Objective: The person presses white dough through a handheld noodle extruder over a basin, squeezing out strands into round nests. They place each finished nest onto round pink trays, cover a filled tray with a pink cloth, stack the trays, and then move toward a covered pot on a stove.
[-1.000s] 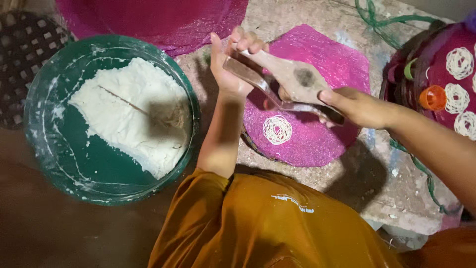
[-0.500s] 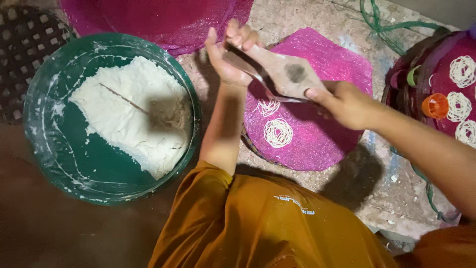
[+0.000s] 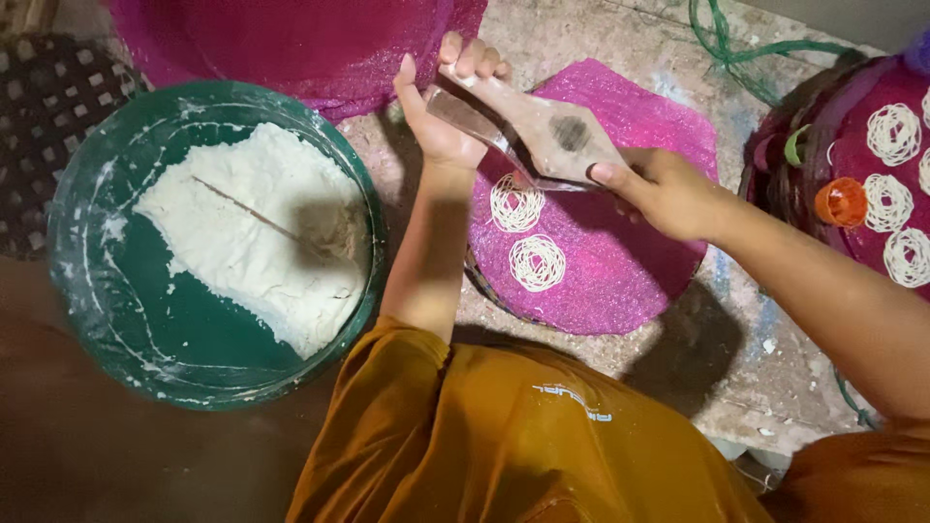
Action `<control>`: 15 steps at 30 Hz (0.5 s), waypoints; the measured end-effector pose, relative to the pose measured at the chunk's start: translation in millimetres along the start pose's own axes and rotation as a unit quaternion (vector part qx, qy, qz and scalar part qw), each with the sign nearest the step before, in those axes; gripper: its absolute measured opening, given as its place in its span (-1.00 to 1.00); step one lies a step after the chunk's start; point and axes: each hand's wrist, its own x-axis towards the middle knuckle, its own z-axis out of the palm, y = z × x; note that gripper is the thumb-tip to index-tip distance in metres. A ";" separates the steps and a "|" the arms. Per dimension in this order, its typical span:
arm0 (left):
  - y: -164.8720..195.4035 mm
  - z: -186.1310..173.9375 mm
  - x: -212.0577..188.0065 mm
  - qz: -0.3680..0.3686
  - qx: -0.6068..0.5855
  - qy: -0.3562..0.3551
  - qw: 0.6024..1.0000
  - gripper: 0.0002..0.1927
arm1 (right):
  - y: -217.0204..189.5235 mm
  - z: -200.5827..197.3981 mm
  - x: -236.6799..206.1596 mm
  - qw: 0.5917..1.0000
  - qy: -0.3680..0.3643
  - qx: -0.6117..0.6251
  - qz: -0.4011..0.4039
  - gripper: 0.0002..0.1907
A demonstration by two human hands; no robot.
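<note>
Both my hands grip a wooden noodle press held over a round magenta mesh mat. My left hand clasps its far handle end and my right hand clasps the near end. Thin white strands drop from the press onto a coiled noodle round on the mat. A second finished coil lies just below it. A green basin holding white dough sits to the left of my left arm.
Another magenta mat lies at the top. At the right, a stack of mats carries several white noodle coils and an orange bottle cap. A dark woven basket is at the far left. Green cord lies on the concrete.
The press has moved up and left across the mat. One coil lay on the mat before; now a second coil is forming above it.
</note>
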 end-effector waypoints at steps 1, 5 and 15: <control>3.1 0.5 -3.2 -0.014 0.040 0.071 0.997 -0.47 | 0.9 1.0 0.4 1.000 -0.006 0.010 -0.007 -0.28; -0.8 -17.6 -26.8 -0.149 0.193 0.170 0.955 -0.27 | 10.0 2.2 1.3 0.998 -0.020 0.056 -0.037 -0.31; -0.3 -54.4 -98.0 0.146 0.757 -0.147 0.620 -0.20 | 31.3 13.4 18.6 0.979 0.037 0.190 -0.061 -0.40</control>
